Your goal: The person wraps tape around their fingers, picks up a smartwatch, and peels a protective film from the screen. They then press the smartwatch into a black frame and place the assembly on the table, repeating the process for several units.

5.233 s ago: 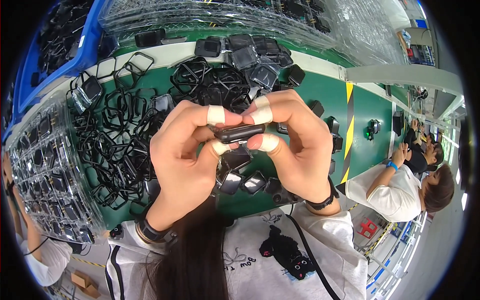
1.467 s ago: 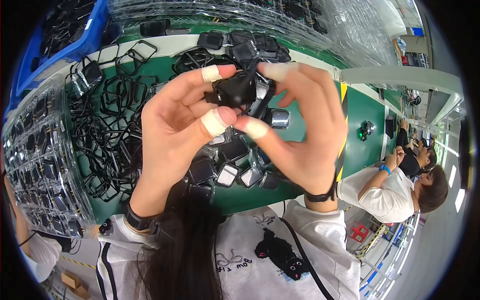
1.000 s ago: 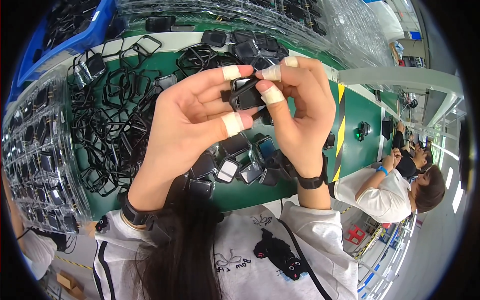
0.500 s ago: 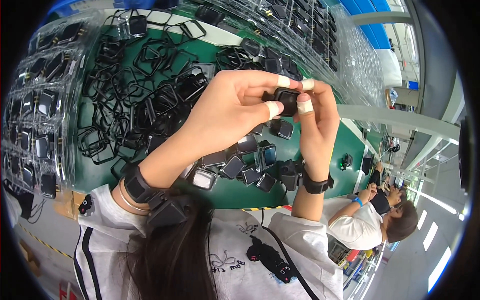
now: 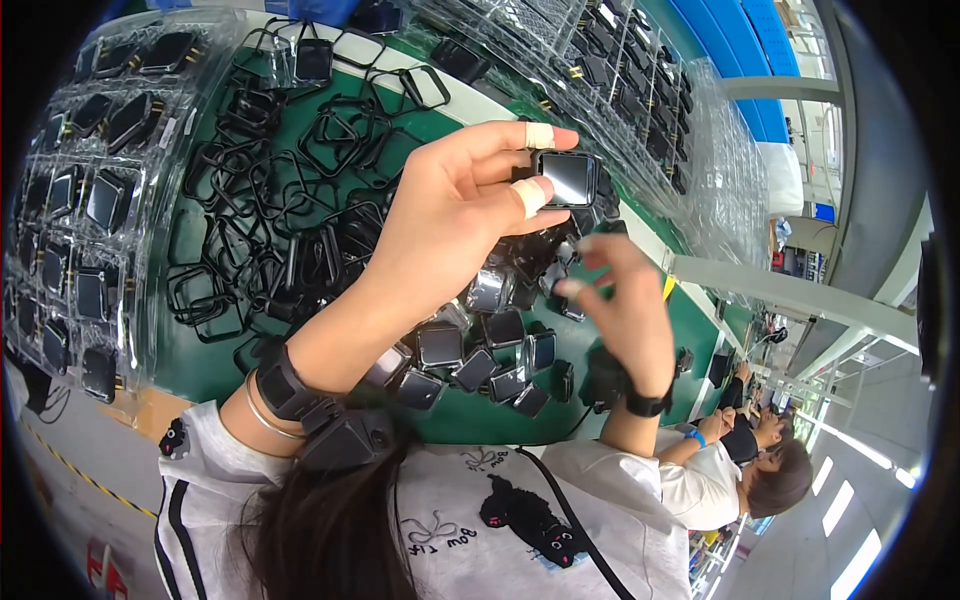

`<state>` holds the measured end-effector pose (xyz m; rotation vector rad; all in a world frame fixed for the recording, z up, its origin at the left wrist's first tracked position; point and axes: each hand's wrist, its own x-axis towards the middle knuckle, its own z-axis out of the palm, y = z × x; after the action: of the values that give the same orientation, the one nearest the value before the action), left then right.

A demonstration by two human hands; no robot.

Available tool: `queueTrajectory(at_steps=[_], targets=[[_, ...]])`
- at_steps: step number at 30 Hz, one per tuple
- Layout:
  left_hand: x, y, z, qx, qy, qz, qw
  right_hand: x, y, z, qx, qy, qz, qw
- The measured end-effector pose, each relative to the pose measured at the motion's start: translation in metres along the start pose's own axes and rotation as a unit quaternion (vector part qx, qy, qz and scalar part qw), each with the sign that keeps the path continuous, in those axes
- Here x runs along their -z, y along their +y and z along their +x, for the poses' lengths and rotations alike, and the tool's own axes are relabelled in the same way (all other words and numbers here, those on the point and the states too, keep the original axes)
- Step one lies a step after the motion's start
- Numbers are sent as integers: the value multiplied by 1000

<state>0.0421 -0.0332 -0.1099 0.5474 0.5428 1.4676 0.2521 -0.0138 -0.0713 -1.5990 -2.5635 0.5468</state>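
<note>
- Square black module (image 5: 567, 178): pinched between my left hand's (image 5: 455, 215) taped thumb and forefinger, glossy face toward me; both hands held it half a second ago.
- Right hand (image 5: 625, 305): now released, fingers loosely curled and empty, just below the module; I judge the fitting done.
- Finished modules (image 5: 470, 365): clustered beneath both hands.
- Black frames (image 5: 270, 210): heaped left of the hands.
- Clear trays (image 5: 640, 90): beyond the hands.

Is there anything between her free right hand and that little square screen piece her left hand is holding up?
Nothing visible. The left hand pinches the square screen piece at its fingertips, and the right hand hangs open just below it, with only air between them. The pile of similar pieces lies beneath, on the green table.
</note>
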Motion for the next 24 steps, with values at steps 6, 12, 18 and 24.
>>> queueTrajectory(at_steps=[6,12,18,24], targets=[[-1,-1,0,29,-3,11,1000,-27,6,-8,-26,19,27,999],[-1,-7,0,41,4,51,998,-23,-11,-15,-14,59,22,998],[-4,-3,1,36,-1,59,998,-32,-27,-23,-15,31,-59,998],[-1,-10,0,44,5,56,997,-24,-19,-28,32,60,5,998]])
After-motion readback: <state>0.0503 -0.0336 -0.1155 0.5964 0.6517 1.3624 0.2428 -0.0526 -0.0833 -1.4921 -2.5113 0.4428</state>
